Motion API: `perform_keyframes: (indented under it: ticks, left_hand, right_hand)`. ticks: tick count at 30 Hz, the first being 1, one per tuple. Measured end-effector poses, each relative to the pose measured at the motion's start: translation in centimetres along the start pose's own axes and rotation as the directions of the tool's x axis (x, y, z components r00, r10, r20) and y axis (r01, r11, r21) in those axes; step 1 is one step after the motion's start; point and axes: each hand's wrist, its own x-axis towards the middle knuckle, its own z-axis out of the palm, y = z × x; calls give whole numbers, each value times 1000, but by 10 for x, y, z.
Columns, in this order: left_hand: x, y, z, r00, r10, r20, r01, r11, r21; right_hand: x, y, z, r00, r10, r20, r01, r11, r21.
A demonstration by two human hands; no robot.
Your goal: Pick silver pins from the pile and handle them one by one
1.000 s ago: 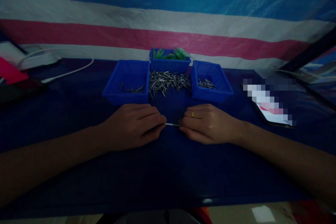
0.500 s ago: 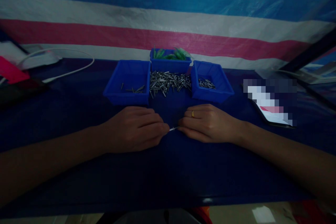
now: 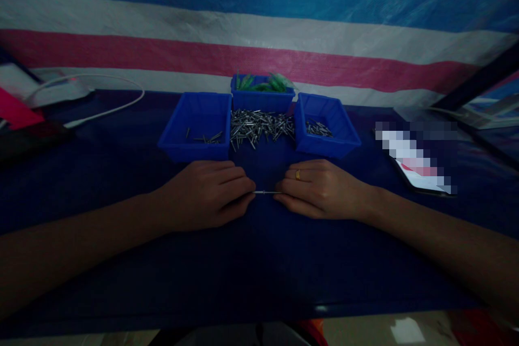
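Both hands meet low over the middle of the bench [image 3: 259,275], backs uppermost. Left hand [image 3: 217,194]: fingers closed, gripping one end of a slim metal pin [image 3: 263,192] with a small collar midway. Right hand [image 3: 310,189], gold ring [image 3: 298,174] on one finger: fingers closed on the pin's thinner end. Pin lies level, spanning the gap between the fingertips. Just beyond, a loose heap of similar metal pieces [image 3: 259,127] sits between the left blue bin [image 3: 194,152], holding a few pieces, and the right blue bin [image 3: 324,147], holding a small cluster. Rear blue bin [image 3: 263,101] behind the heap carries green items [image 3: 275,84], kind unclear. Phone-like slab [image 3: 421,181], partly pixelated, lies well right of the right hand.
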Motion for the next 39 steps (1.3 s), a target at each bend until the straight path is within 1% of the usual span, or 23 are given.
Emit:
perform_keyframes:
  ticks: [5,22,28,39]
  left_hand:
    - [0,0,0,1000,6,-9,-6,1000,0]
    - [0,0,-1,999,-12,51,11,1000,17]
    - [-1,1,1,1000,2,24,-2,1000,13]
    - [-1,-1,1,999,1,33,-1,1000,12]
  right_hand:
    - [-1,0,0,1000,6,18,-6,1000,8]
    - [0,0,0,1000,-6,6,6,1000,0]
    - [0,1,0,1000,7,0,-7,1000,10]
    - [0,1,0,1000,14,17,-14,1000,0]
